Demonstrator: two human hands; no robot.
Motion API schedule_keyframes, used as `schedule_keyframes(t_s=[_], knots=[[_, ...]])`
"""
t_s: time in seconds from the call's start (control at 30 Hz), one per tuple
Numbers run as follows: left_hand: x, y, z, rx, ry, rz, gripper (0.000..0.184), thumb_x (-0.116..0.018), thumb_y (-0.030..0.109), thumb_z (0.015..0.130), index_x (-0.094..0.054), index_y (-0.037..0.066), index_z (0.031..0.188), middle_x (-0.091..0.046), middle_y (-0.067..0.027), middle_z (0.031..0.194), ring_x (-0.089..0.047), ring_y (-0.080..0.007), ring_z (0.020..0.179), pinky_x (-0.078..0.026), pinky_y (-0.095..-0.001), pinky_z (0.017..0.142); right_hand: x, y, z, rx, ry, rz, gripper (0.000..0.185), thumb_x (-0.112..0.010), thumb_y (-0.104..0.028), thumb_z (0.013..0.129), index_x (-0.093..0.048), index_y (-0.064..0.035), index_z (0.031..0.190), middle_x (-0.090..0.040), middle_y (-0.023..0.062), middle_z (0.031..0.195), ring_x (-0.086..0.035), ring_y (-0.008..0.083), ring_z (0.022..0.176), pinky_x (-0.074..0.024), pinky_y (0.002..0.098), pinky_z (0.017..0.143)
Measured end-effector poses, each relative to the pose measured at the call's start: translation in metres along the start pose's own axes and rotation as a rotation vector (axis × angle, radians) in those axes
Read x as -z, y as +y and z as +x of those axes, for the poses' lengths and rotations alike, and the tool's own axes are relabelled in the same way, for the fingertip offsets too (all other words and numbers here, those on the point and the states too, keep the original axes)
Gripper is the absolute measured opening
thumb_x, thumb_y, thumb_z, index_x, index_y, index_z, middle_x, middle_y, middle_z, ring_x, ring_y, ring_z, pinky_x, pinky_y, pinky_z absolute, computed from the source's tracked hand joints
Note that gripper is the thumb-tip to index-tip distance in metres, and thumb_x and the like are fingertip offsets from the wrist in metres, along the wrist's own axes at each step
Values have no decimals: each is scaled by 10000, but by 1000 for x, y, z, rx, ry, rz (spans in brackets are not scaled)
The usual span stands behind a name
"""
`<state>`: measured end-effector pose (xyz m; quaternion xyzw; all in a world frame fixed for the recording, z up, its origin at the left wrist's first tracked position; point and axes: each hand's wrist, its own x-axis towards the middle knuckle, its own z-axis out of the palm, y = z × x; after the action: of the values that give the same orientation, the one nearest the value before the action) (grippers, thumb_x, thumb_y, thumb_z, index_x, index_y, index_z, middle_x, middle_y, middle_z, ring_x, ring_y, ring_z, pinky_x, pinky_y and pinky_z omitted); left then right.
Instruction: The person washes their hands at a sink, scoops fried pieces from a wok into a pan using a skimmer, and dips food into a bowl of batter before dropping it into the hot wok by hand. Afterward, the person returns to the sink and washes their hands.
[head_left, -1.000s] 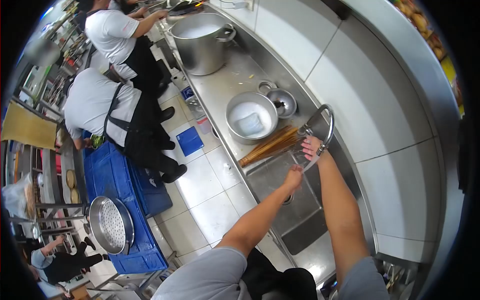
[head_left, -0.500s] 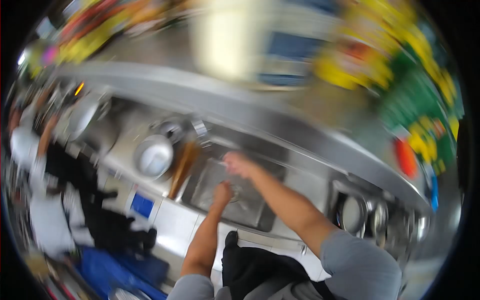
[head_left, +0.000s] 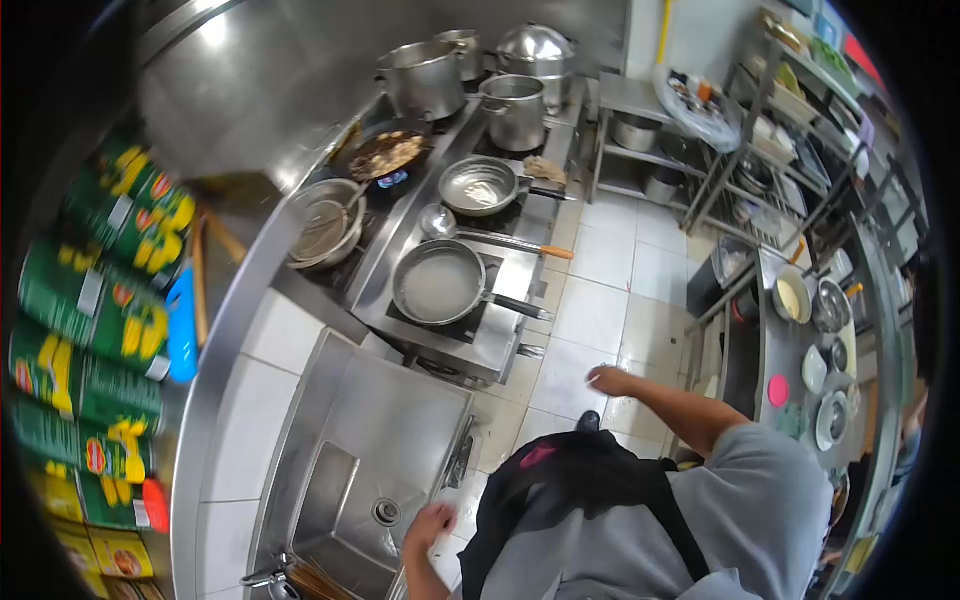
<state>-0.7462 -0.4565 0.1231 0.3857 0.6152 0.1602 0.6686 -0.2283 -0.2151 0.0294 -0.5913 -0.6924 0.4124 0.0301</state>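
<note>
My left hand point(head_left: 432, 525) hangs beside the front edge of the steel sink point(head_left: 385, 400), its fingers slightly blurred and loosely bent, with nothing seen in them. My right hand point(head_left: 612, 380) is held out over the tiled floor, fingers loose and nothing in them. Nearest to it is the front of the stove point(head_left: 485, 358). A frying pan point(head_left: 440, 282) with whitish liquid rests there, its handle pointing toward the floor. Behind it lie a ladle point(head_left: 438, 222) with a wooden handle end and a second pan point(head_left: 480, 187).
A wok point(head_left: 385, 158) with food sits over a blue flame. Tall pots point(head_left: 420, 80) stand at the back, a strainer point(head_left: 325, 228) over a pot at left. Cans point(head_left: 95, 310) line the left shelf. A steel counter point(head_left: 775, 340) with bowls and a rack point(head_left: 765, 150) run along the right.
The view has swung from the sink toward the stove and the tiled floor. My hands, earlier close together over the sink, are now apart and away from the basin.
</note>
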Motion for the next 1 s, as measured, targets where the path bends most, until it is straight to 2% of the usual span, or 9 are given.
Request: schedule_keyframes(t_s=[0.1,0.3,0.43,0.53,0.67,0.77,0.87,0.93,1.0], knots=[[-59,101,95,-89,-291,-120,252,-477,262,971,-526,88,796,-521,-8,682,-471,-114,591,-370,-251,559,44,81,-73,-506,178,444,319,-600,-264,814,-693,-73,1053,-694,183,986,-659,298,939,-514,413,834],[-58,291,242,-238,-401,-423,168,-539,87,889,-462,135,747,-416,28,677,-393,-71,591,-340,-206,510,-18,212,-208,-611,535,677,348,-586,-232,832,-646,-36,1113,-659,114,888,-605,183,683,-502,317,563],[33,356,358,-379,-72,-316,105,-549,136,916,-574,42,876,-540,-27,740,-529,-115,656,-436,-253,561,-27,194,-289,-822,664,1229,298,-570,-275,856,-622,-105,1096,-632,48,915,-588,142,665,-508,306,567],[23,407,361,-148,531,-45,189,-583,207,935,-607,28,991,-591,-44,776,-584,-166,717,-511,-283,644,-40,199,-312,-861,806,1466,232,-592,-238,823,-622,-113,1016,-609,12,838,-578,139,688,-497,322,598],[-27,431,367,-580,809,444,245,-589,242,935,-614,30,1055,-637,-63,814,-605,-186,716,-518,-308,656,4,196,-355,-726,1075,1705,253,-598,-253,865,-612,-109,1073,-614,30,917,-581,129,683,-502,297,586],[-83,417,381,-857,571,741,292,-594,269,934,-620,32,1103,-671,-77,842,-621,-202,715,-524,-326,665,63,229,-381,-611,1504,1737,90,-581,-151,872,-599,-78,920,-578,35,809,-556,132,652,-483,263,590],[-159,362,386,-557,-74,762,314,-555,310,958,-635,45,1107,-661,-79,783,-595,-192,668,-492,-304,595,129,312,-406,-447,1954,1690,103,-559,-183,866,-580,-92,824,-577,56,783,-559,159,656,-464,315,583],[-246,337,353,-420,-354,966,307,-558,301,956,-633,40,1100,-661,-80,793,-602,-194,684,-497,-306,609,189,348,-455,-607,2053,1511,138,-555,-206,866,-597,-76,851,-603,101,861,-595,181,770,-485,354,647],[-297,318,341,-375,-564,1104,300,-561,291,954,-632,35,1094,-660,-82,803,-608,-196,700,-501,-308,624,205,441,-504,-1267,2131,687,255,-639,-255,816,-609,-30,935,-603,178,966,-613,237,946,-502,415,758]])
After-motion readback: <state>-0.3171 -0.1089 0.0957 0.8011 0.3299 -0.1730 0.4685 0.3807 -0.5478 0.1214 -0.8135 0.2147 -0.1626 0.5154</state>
